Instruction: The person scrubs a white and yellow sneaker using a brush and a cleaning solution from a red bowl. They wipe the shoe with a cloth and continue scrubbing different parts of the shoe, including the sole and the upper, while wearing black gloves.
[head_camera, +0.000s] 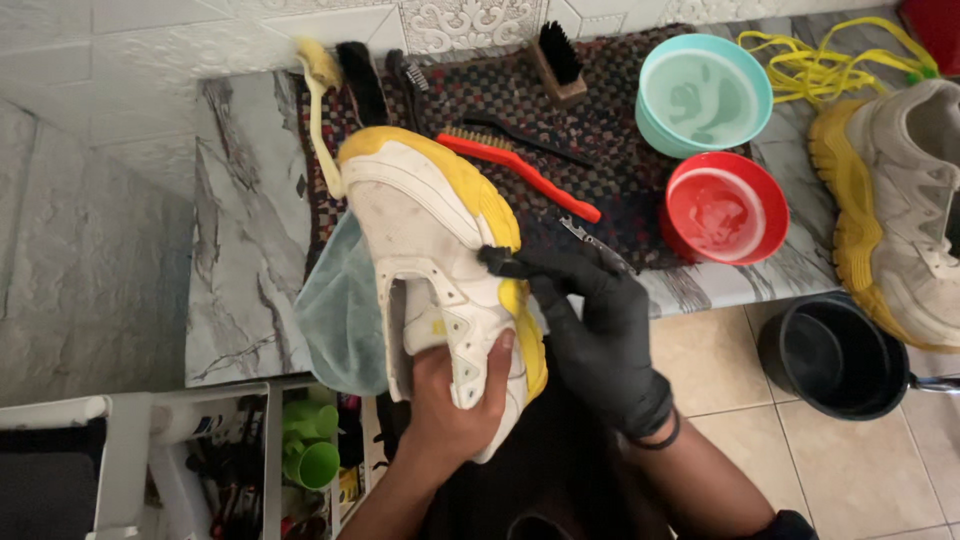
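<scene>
From the head camera, the bare left hand (455, 400) is closed around the heel end of a white sneaker with a yellow sole (440, 250), thumb pressed on its side, holding it over the near edge of the marble surface (240, 250) with its toe pointing toward the far edge. The right hand (600, 330), in a black glove, is curled around a small dark brush (500, 262) whose head touches the shoe's yellow sole edge — how tightly the fingers close I cannot tell beyond that they wrap the handle. A light blue cloth (340, 320) lies under the shoe, hanging off the near edge. On a dark patterned mat (620, 150) further back lie a red-handled brush (520, 172), a black brush (525, 138), a wooden block brush (557, 62) and, by the far-left corner of the mat, a pale yellow brush (320, 110). A teal bowl (703, 92) sits near the far edge, a red bowl (725, 207) just in front of it. The second sneaker (900, 210) lies at the right end — yellow laces (830, 62) behind it. A black bucket (835, 355) stands on the tiled floor.
</scene>
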